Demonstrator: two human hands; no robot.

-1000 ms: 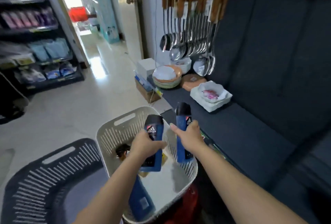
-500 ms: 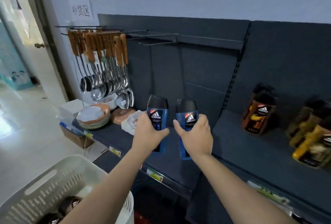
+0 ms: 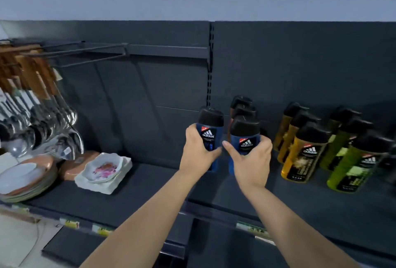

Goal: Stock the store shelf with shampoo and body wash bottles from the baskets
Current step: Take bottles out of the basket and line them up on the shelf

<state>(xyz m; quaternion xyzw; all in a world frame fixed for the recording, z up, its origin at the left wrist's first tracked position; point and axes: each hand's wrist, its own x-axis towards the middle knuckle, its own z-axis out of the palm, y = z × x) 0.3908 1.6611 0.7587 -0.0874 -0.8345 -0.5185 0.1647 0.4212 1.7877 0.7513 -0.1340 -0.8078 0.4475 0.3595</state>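
Having left the basket behind, both arms now reach over the shelf [image 3: 150, 184], so setting down looks like the step in hand. The left grip [image 3: 198, 150] curls round a blue bottle [image 3: 209, 133], and the right grip [image 3: 250, 160] curls round a second blue bottle [image 3: 246, 139], side by side, just before the brown bottles [image 3: 241, 104]. Both stand upright, long axis vertical, black caps up, labels facing the person.

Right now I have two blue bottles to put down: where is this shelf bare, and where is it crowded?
Bare shelf runs from the white flowered dishes to the brown bottles; a narrower strip lies in front of the gold bottles and green bottles. Crowded: those rows at right, stacked plates under hanging ladles at left.
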